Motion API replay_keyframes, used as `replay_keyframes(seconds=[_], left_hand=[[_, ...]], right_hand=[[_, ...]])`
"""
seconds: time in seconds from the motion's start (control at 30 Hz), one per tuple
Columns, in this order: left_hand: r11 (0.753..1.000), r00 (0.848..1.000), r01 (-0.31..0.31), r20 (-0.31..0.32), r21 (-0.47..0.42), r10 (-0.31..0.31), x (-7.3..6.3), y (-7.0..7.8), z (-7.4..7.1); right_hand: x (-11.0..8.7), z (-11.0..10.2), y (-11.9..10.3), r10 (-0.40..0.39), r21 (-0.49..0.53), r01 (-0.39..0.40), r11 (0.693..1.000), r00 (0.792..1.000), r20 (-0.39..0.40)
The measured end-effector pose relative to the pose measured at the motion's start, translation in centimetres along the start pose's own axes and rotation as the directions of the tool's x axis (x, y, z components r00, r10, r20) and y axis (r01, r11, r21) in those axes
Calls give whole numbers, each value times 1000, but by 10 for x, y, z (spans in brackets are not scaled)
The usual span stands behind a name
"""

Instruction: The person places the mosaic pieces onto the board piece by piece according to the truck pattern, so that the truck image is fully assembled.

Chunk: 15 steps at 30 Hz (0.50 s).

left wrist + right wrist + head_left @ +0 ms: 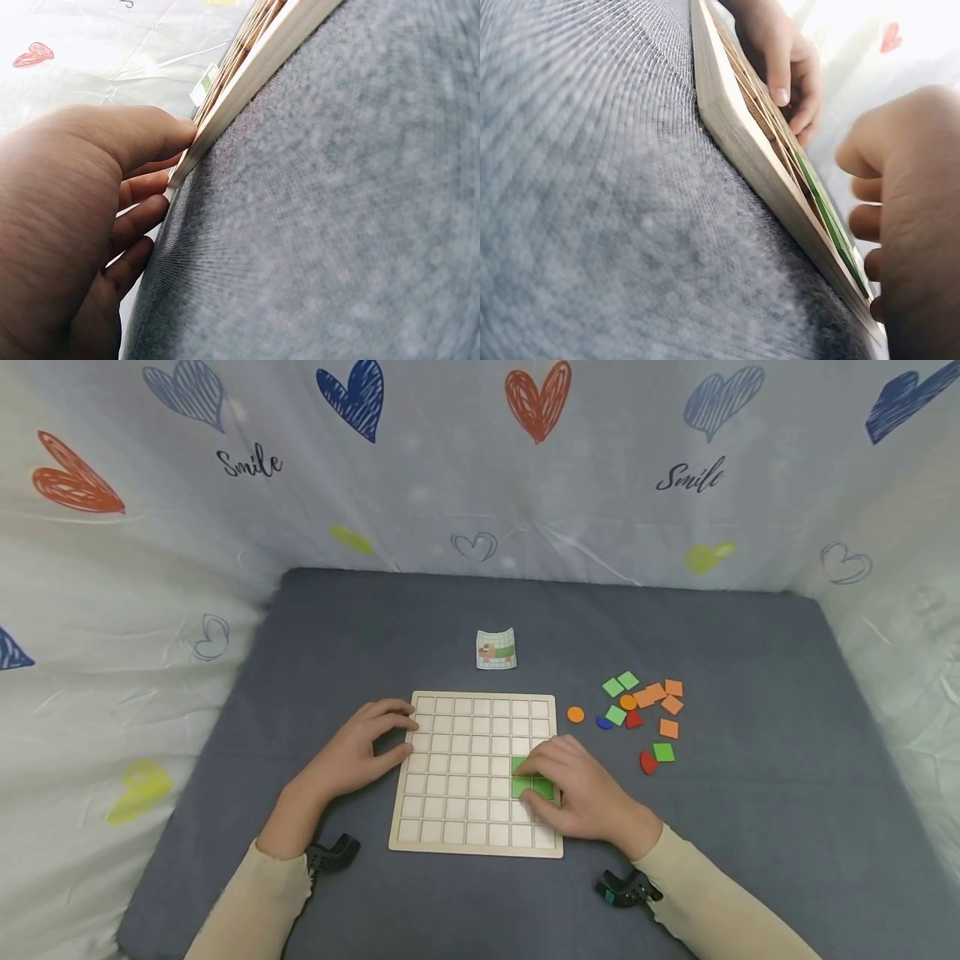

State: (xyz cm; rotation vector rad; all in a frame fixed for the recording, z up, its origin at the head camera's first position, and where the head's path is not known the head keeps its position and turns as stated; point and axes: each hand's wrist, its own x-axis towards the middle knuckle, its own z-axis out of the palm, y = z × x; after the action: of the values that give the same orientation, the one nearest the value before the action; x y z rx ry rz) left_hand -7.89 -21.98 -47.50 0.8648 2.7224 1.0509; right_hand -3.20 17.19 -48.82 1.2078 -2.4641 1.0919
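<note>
A square wooden grid board [459,764] lies on the dark grey cloth, most of its cells bare. At its left edge rests my left hand [360,745]; the thumb [161,135] touches the board's side in the left wrist view, the other fingers loosely spread. Over the right part of the board hovers my right hand [585,789], its bent fingers and thumb apart with nothing seen between them. Beneath that hand, green square tiles [543,789] sit in the grid, partly covered by the fingers. The right wrist view shows the green tiles [829,214] beside the curved fingers.
Right of the board lie loose pieces: orange squares [669,728], green squares [663,752], orange discs [575,715], red pieces [648,762] and a blue piece [604,723]. A small pattern card [496,650] lies beyond the board. A white printed curtain [450,485] encloses the table.
</note>
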Motion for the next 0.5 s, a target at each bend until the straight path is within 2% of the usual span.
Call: replay_keyframes(seconds=[0.1, 0.27, 0.5], left_hand=[[1000, 1000, 4, 3, 1, -4, -1, 0, 0], [1000, 1000, 16, 3, -5, -16, -1, 0, -1], [1000, 1000, 22, 15, 4, -22, 0, 0, 0]], right_hand=[[0, -1, 2, 12, -11, -13, 1000, 996, -87], [-1, -7, 7, 68, -38, -78, 996, 975, -210], [-8, -22, 18, 191, -61, -210, 976, 955, -229]])
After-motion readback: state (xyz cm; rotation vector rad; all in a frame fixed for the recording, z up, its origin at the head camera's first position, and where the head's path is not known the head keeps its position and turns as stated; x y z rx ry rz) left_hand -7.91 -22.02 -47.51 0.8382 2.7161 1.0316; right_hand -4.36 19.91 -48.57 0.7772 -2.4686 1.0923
